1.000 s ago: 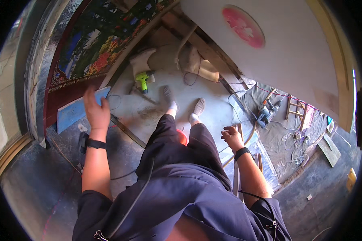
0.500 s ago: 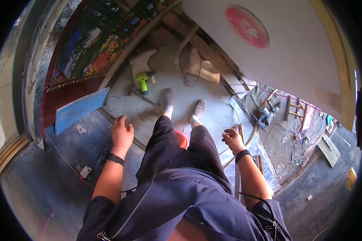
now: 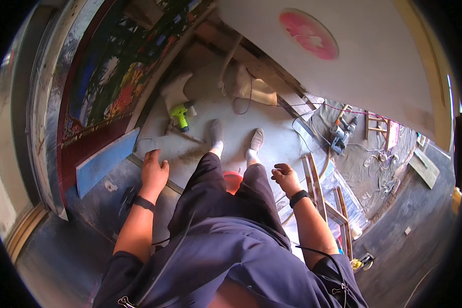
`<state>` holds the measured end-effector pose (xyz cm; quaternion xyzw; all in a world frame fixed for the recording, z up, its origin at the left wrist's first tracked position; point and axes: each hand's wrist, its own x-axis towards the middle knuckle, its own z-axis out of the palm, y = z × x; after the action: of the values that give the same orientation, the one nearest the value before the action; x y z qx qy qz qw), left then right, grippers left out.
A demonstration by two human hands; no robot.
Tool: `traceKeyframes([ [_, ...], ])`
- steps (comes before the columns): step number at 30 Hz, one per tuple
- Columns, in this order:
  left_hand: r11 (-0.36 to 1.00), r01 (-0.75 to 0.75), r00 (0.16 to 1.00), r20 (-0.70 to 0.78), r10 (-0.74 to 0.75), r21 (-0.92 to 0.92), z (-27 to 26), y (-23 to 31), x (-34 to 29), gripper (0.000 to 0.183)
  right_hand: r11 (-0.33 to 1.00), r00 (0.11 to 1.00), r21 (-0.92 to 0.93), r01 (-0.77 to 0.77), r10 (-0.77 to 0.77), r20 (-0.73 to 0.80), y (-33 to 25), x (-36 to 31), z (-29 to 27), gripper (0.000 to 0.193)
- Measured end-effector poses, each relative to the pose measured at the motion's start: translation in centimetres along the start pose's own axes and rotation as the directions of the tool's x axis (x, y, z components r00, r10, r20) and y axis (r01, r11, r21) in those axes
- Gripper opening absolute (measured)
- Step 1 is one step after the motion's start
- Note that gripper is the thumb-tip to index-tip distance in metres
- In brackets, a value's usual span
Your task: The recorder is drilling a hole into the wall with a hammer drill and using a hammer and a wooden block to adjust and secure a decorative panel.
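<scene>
My left hand (image 3: pixel 154 173) hangs in the air left of my legs, its thumb apart from the loosely bent fingers, with nothing in it. On the other side, my right hand (image 3: pixel 287 180) is held above the floor with curled fingers drawn together; whatever may be between them is too small to make out. Neither hand touches anything around it. A blue board (image 3: pixel 108 161) leans beyond my left hand. Nearest my right hand is a wooden frame like a ladder (image 3: pixel 317 185). Between my legs a red bucket-like container (image 3: pixel 233 180) partly shows.
Ahead on the floor lies a green cordless drill (image 3: pixel 180 116). A large white panel (image 3: pixel 364 61) with a pink oval fills the upper right. Below it, a corded power tool (image 3: pixel 340 137) rests on a grey sheet (image 3: pixel 357 172) with loose cables. A floral panel (image 3: pixel 108 77) stands left.
The view has shifted, bringing more of the wooden frame and the red container into sight. My right hand has moved slightly left; my left hand stays almost where it was.
</scene>
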<state>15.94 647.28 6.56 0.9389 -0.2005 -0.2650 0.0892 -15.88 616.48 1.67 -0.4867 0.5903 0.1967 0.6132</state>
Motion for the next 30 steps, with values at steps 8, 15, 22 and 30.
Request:
traceKeyframes([
  [8, 0.991, -0.130, 0.991, 0.028, 0.130, 0.013, -0.7, -0.5, 3.5, 0.041, 0.994, 0.996, 0.106, -0.019, 0.028, -0.082, 1.5, -0.8, 0.7, 0.038],
  [15, 0.976, -0.212, 0.976, 0.057, 0.209, 0.047, -0.5, 0.3, 4.5, 0.042, 0.975, 0.974, 0.219, 0.039, 0.011, -0.225, 2.4, -0.2, -4.0, 0.039],
  [22, 0.975, -0.221, 0.975, 0.024, 0.221, -0.015, -1.7, 1.7, 4.3, 0.040, 0.811, 0.840, 0.439, 0.386, -0.113, -0.530, -4.3, 0.1, -17.8, 0.059],
  [30, 0.961, -0.275, 0.959, -0.060, 0.276, 0.023, -1.2, 3.5, 3.1, 0.035, 0.600, 0.498, 0.278, 0.751, -0.237, -0.834, -15.9, -3.9, -32.1, 0.085],
])
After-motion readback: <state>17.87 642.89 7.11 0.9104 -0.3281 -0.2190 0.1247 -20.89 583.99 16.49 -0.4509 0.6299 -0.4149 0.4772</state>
